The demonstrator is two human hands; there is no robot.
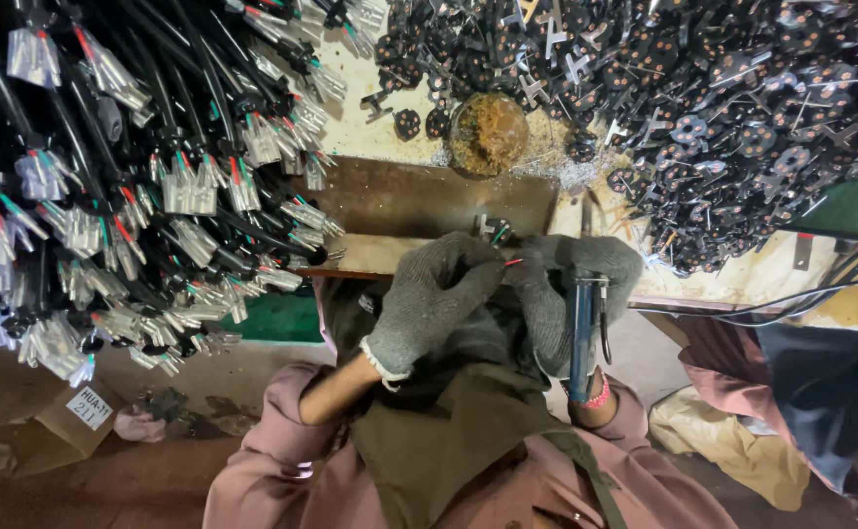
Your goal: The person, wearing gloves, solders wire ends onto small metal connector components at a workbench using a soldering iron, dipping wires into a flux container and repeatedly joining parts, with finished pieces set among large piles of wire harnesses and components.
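Centre frame: left grey knit-gloved hand pinches thin red wire end; right gloved hand fist-shut round blue-handled tool. Step looks like wire-to-plug fitting; precise alignment req'd.

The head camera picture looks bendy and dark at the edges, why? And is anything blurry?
In the head view the wide lens bows the bench edge. Light falls on the middle, so the left hand, right hand and heap of black plug parts look sharp; corners fade into shadow. The cable bundle glints on its clear sleeves. The pink sleeves nearest the lens look slightly soft.
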